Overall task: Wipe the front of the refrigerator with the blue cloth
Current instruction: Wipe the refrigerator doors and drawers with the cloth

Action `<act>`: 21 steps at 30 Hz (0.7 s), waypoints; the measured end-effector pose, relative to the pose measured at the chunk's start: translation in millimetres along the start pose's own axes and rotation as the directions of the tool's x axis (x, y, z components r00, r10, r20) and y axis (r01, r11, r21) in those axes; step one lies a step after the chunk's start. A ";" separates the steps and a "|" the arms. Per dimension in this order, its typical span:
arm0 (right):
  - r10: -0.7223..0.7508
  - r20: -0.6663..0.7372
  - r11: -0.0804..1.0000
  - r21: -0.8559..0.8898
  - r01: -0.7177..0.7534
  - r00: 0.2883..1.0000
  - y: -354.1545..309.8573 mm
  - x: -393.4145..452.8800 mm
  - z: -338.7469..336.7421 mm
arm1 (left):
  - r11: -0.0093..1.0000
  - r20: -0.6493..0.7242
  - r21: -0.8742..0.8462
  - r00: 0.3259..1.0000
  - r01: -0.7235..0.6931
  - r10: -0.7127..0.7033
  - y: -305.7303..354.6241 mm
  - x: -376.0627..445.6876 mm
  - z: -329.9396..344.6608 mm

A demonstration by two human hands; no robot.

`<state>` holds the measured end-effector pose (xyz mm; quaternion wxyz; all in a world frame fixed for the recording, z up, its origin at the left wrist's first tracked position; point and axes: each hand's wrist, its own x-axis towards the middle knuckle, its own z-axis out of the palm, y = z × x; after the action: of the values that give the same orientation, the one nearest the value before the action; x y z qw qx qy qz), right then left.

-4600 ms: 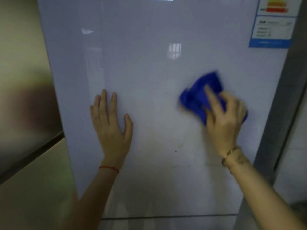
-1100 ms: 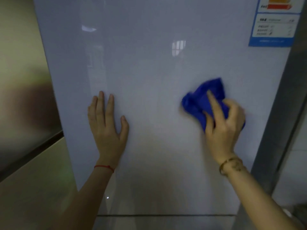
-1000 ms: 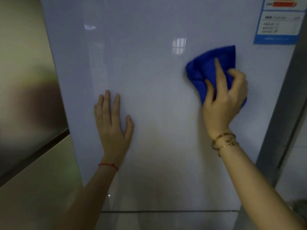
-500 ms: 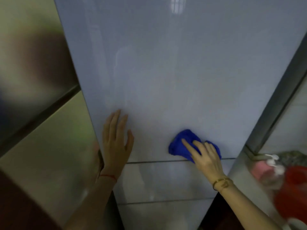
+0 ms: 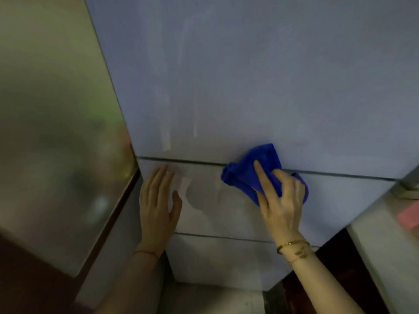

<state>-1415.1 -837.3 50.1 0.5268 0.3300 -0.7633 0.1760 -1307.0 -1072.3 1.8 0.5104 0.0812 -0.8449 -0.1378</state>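
There was one refrigerator, its front split into three panels by two horizontal seams. One blue cloth showed. Two hands were there, a left hand and a right hand. One red string circled the left wrist.

Left hand: bare, no ring visible, no glove.
Left wrist: thin red string bracelet, a single strand across the wrist; knot or clasp cannot be made out.
Left forearm: bare, no sleeve in view down to the bottom edge of the frame.
Right hand: bare, no ring visible on the fingers that show, no glove.
Right wrist: gold-coloured bangle, slim and rigid-looking; just below it a finer gold-coloured chain with a small ornament, too blurred to identify.
Right forearm: bare, no sleeve in view toward the lower right corner of the frame.
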 end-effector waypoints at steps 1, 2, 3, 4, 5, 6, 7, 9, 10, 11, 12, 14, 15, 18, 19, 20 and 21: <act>-0.020 -0.037 1.000 -0.001 0.019 0.999 -5.5 -4.7 14.5 | 1.000 -0.042 0.004 0.999 -0.011 0.011 -9.8 -11.5 12.9; -0.039 -0.078 0.999 -0.013 0.038 0.996 -10.6 -7.7 28.2 | 1.000 -0.076 0.011 0.997 -0.021 0.022 -19.8 -22.4 25.3; -0.064 -0.133 0.997 -0.045 0.059 0.989 -16.0 -8.8 41.4 | 0.999 -0.107 0.022 0.994 -0.032 0.034 -29.9 -31.9 36.5; -0.098 -0.200 0.992 -0.098 0.080 0.975 -22.0 -8.5 53.6 | 0.999 -0.140 0.032 0.989 -0.044 0.048 -39.4 -39.7 46.2; -0.132 -0.265 0.984 -0.151 0.094 0.955 -27.9 -7.6 63.1 | 0.998 -0.174 0.038 0.983 -0.056 0.062 -48.4 -46.4 55.2; -0.162 -0.321 0.979 -0.174 0.110 0.933 -33.7 -7.5 70.8 | 0.997 -0.211 0.041 0.975 -0.069 0.076 -56.6 -52.5 63.3; -0.193 -0.363 0.975 -0.179 0.135 0.911 -38.9 -9.1 78.1 | 0.996 -0.251 0.042 0.963 -0.085 0.092 -63.7 -57.2 70.6; -0.269 -0.371 0.960 -0.172 0.219 0.889 -49.3 -22.0 92.8 | 0.991 -0.328 0.040 0.935 -0.127 0.133 -77.2 -64.3 84.5; -0.324 -0.347 0.944 -0.178 0.277 0.880 -55.1 -35.2 101.2 | 0.988 -0.356 0.035 0.922 -0.148 0.151 -84.4 -66.7 90.5; -0.383 -0.312 0.922 -0.192 0.337 0.870 -60.3 -54.3 111.1 | 0.986 -0.377 0.030 0.912 -0.163 0.162 -91.8 -69.4 95.6; -0.433 -0.270 0.899 -0.195 0.392 0.860 -64.6 -78.5 121.2 | 0.985 -0.392 0.024 0.905 -0.172 0.168 -98.2 -73.0 99.4; -0.484 -0.208 0.871 -0.206 0.445 0.850 -66.0 -129.3 138.7 | 0.981 -0.409 0.012 0.895 -0.192 0.180 -108.2 -80.5 103.1; -0.488 -0.202 0.867 -0.223 0.446 0.849 -62.4 -149.1 143.4 | 0.979 -0.410 0.005 0.892 -0.206 0.190 -111.3 -83.0 104.0; -0.432 -0.243 0.891 -0.265 0.369 0.869 -45.1 -157.0 135.3 | 0.974 -0.398 -0.029 0.896 -0.224 0.195 -116.6 -86.9 106.0; -0.385 -0.296 0.910 -0.280 0.306 0.874 -41.4 -141.4 128.1 | 0.974 -0.401 -0.045 0.897 -0.222 0.186 -117.1 -86.8 107.1; -0.324 -0.364 0.932 -0.280 0.229 0.873 -39.6 -118.3 120.1 | 0.973 -0.404 -0.061 0.897 -0.222 0.179 -117.2 -86.4 108.0; -0.260 -0.427 0.952 -0.263 0.156 0.866 -40.2 -91.6 112.3 | 0.972 -0.408 -0.070 0.895 -0.226 0.179 -117.2 -85.7 108.9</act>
<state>-1443.9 -906.3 -80.4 0.7404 0.2998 -0.5924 0.1051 -1363.9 -1143.4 -155.2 0.6871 -0.0105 -0.7176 -0.1131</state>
